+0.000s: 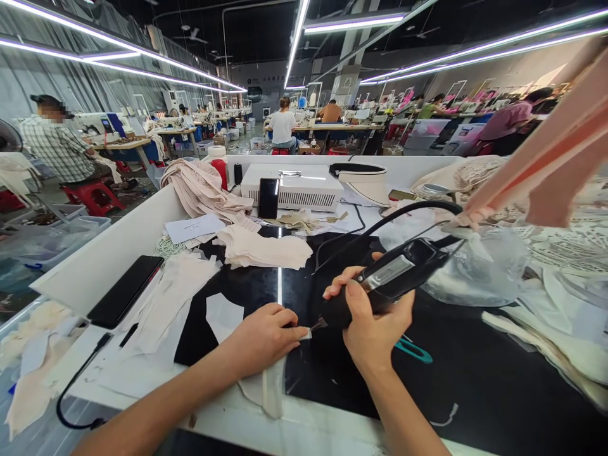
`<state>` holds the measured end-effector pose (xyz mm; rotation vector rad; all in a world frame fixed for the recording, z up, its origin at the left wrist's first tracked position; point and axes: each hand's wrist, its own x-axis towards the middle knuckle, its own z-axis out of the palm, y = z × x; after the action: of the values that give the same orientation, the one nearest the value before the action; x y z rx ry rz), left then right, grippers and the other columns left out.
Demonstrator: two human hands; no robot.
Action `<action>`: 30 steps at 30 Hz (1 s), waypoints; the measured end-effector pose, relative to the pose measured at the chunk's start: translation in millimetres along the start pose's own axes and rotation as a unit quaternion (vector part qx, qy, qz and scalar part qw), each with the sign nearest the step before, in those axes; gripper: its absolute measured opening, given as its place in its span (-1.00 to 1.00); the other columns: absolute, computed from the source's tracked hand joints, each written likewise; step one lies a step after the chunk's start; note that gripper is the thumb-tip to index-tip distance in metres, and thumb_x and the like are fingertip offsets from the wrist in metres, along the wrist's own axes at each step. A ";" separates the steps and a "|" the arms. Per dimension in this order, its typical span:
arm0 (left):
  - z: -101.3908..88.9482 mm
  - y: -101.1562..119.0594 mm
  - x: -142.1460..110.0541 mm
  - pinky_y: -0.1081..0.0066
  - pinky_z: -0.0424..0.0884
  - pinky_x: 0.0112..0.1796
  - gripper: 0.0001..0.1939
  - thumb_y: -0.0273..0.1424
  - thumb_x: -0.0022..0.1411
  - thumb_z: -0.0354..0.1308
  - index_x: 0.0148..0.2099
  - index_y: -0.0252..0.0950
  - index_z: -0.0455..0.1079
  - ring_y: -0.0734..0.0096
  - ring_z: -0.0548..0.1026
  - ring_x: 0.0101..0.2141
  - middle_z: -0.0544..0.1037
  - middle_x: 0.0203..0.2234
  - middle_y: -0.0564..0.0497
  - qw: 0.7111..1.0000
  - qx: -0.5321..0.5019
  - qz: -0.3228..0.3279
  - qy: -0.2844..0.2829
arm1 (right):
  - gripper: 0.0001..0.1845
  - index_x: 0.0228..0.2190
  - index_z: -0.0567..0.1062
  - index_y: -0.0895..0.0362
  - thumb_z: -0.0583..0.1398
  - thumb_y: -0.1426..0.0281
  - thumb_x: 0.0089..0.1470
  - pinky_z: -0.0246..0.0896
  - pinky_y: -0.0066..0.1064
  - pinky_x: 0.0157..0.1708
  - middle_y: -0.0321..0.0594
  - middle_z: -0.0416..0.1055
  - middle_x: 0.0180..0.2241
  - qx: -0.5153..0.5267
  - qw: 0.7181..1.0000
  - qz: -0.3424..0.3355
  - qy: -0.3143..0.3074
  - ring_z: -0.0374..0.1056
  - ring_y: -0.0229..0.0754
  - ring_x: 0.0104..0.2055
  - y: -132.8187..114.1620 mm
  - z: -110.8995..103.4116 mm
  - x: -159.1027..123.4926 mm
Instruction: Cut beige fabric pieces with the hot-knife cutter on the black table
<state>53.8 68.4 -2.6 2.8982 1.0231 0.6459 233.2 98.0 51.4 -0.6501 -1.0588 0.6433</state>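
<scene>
"Where are we finding the black tool (pixel 403 269)?"

"We are seeing it above the black board (pixel 441 405), tilted, its narrow tip pointing at the left hand (pixel 263 339). The right hand (pixel 380 329) is wrapping it, fingers curled around the casing and thumb lying along the near side."

"And the left fingers?"

"They are bending close together over the end of a pale cloth strip (pixel 274 386). We are not managing to tell whether they are pinching it or only pressing it down, nor whether the tip is touching it."

"How are we judging the tool's handling?"

"We are guessing it is fairly heavy for one hand, stiff and smooth, with the thick cord (pixel 399 215) probably dragging at the rear. We are favouring a hold around the middle of the body, well back from the tip."

"What about the strip?"

"We are expecting something light, limp and easily creased, best held flat near its end. The glossy board is likely offering little grip."

"Other textures?"

"We are noticing ragged-edged cream cloth pieces (pixel 266 248) lying in a soft pile, a crinkled clear plastic bag (pixel 494 272), and a slim, rounded teal tool (pixel 414 350) resting near the right wrist."
</scene>
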 end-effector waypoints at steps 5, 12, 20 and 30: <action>1.4 -0.9 -2.3 0.30 0.56 -0.06 -0.80 -0.45 0.55 0.13 0.11 -0.29 0.52 0.31 0.52 -0.19 0.58 -0.15 -0.05 1.000 0.003 0.007 0.023 | -0.58 -0.02 0.43 -0.04 0.40 0.38 0.13 0.47 -0.38 -0.50 -0.48 0.51 -0.40 -0.008 1.000 -0.006 -0.005 0.43 -0.31 -0.53 1.7 -0.9 -2.7; -2.9 1.5 -13.9 0.21 0.50 0.16 -0.76 -0.54 0.59 0.00 0.10 -0.38 0.49 0.32 0.57 -0.05 0.61 -0.06 -0.11 0.996 0.006 0.056 0.065 | -0.55 0.00 0.43 -0.04 0.41 0.38 0.12 0.47 -0.36 -0.49 -0.48 0.51 -0.40 -0.002 1.000 -0.005 -0.014 0.43 -0.29 -0.53 -0.8 -1.9 -4.1; -7.4 8.8 -19.8 0.33 0.58 -0.03 -0.84 -0.62 0.51 0.11 0.02 -0.38 0.49 0.33 0.57 -0.14 0.61 -0.14 -0.08 0.999 0.018 0.024 0.016 | -0.49 0.01 0.42 -0.02 0.46 0.31 0.09 0.47 -0.30 -0.47 -0.45 0.51 -0.41 -0.022 1.000 -0.002 0.006 0.44 -0.25 -0.51 -1.0 -4.5 -3.4; 1.9 12.6 -22.0 0.34 0.54 -0.10 -0.82 -0.68 0.48 0.07 -0.04 -0.38 0.44 0.31 0.53 -0.20 0.56 -0.19 -0.07 0.997 0.076 -0.001 0.016 | -0.49 -0.03 0.43 -0.02 0.48 0.28 0.05 0.46 -0.29 -0.50 -0.47 0.51 -0.43 -0.023 1.000 -0.002 0.016 0.42 -0.25 -0.54 -2.6 -3.1 -1.7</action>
<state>46.7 45.5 -11.0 3.0246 1.1257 0.6431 235.9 94.5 51.3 -0.6963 -1.0467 0.6040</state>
